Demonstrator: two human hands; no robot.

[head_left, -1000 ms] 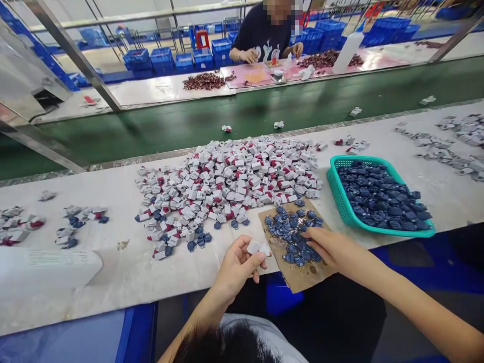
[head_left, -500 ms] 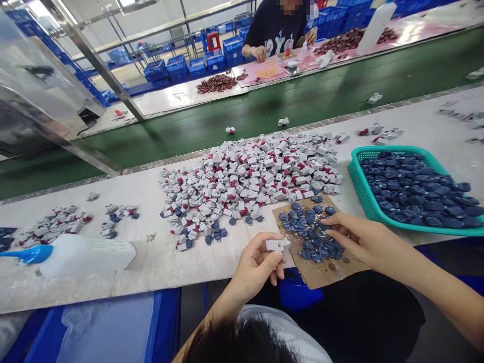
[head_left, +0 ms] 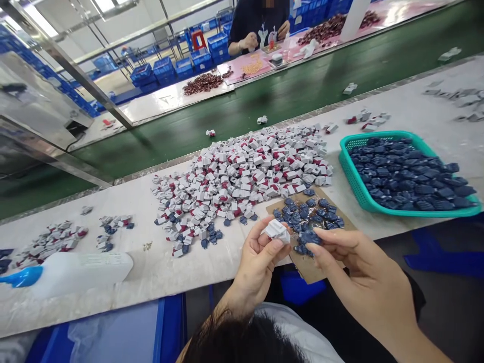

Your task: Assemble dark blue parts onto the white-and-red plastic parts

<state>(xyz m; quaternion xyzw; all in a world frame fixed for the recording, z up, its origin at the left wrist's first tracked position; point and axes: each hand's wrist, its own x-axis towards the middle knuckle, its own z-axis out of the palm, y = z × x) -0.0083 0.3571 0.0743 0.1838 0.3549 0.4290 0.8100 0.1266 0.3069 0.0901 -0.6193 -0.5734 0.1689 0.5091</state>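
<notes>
My left hand (head_left: 257, 257) is closed round a white plastic piece (head_left: 277, 230), held up between thumb and fingers. To its right, my right hand (head_left: 359, 272) pinches a dark blue plastic piece (head_left: 310, 237) between thumb and forefinger. A small gap separates the two pieces. Below and behind them lies a brown cardboard sheet (head_left: 308, 268) with many dark blue pieces (head_left: 302, 212) spread over a wet, shiny patch. Beyond the cardboard rises a big pile of white and dark red pieces (head_left: 242, 171), some with blue parts at its near left edge.
A green basket (head_left: 412, 210) heaped with dark blue pieces stands at right. At left, a white bottle with a blue nozzle (head_left: 83, 269) lies near smaller piles (head_left: 53, 242). Past the green belt (head_left: 181, 133), another person (head_left: 260, 30) works at a pink-topped table.
My right hand has come up off the cardboard toward my left hand, bringing a blue piece. The white piece has turned in my left hand. The camera view has shifted slightly.
</notes>
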